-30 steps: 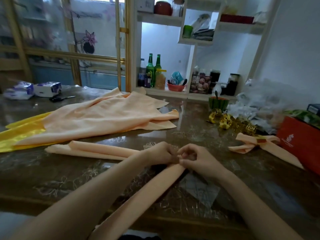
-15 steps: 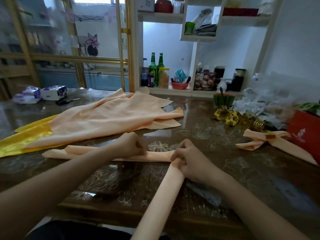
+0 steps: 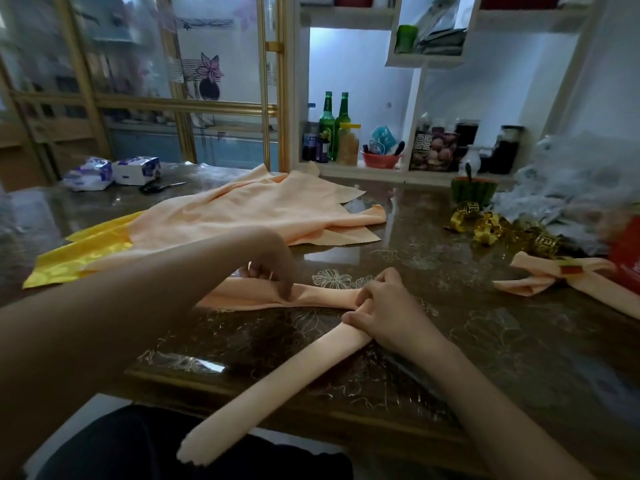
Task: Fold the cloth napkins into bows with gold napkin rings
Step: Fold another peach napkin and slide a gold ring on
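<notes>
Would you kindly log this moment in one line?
phase: folding | left hand: pinches peach napkin | right hand: holds its bend | gold rings: loose, untouched

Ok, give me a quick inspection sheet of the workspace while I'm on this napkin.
Surface: dark glossy table with a floral pattern.
Job's things: rolled napkin, bent, one end hanging over the near edge; finished bow at right; gold rings heaped beyond it; loose cloths at the back.
Clutter: tissue packs, scissors, plastic wrap, red box.
Hands: right hand holds the napkin's bend; left hand touches its other arm, grip unclear.
Cables: nothing seen.
Surroundings: shelves with bottles; gold-framed glass doors.
</notes>
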Demonstrator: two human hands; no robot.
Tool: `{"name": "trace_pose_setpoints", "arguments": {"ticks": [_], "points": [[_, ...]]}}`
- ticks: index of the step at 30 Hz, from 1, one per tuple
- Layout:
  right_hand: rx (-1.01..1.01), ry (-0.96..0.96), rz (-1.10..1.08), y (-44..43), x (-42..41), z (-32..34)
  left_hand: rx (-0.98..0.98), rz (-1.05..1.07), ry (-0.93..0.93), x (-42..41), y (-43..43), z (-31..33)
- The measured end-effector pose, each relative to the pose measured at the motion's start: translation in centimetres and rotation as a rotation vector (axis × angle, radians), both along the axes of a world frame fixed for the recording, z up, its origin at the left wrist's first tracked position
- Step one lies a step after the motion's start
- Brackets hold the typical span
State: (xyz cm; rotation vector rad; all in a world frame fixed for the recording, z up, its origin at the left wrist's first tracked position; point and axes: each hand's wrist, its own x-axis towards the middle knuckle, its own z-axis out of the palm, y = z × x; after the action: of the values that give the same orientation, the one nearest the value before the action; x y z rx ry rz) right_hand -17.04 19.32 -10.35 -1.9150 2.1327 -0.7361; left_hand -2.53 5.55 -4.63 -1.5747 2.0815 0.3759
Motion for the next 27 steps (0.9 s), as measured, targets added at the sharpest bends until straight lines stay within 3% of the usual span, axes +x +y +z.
{"name": "trace_pose_setpoints", "arguments": {"ticks": [5, 9, 12, 17, 27], "points": [[0.006, -0.005, -0.010, 0.0, 0.0, -0.3, 0.084, 0.051, -0.006, -0.4, 1.0, 0.7], [0.002, -0.010, -0.011, 0.2, 0.1, -0.4, 0.090, 0.107, 0.151, -0.9, 2.3, 1.9], [0.008, -0.025, -0.016, 0.2, 0.1, -0.3, -0.031, 0.134, 0.243, -1.5, 4.1, 0.9], [0.004, -0.083, -0.004, 0.3, -0.3, 0.1, -0.338, 0.196, 0.572, -2.0, 6.5, -0.8], [0.004, -0.161, 0.000, 0.7, -0.3, -0.2, -0.576, 0.063, 0.604, -3.0, 11.7, -4.6]]}}
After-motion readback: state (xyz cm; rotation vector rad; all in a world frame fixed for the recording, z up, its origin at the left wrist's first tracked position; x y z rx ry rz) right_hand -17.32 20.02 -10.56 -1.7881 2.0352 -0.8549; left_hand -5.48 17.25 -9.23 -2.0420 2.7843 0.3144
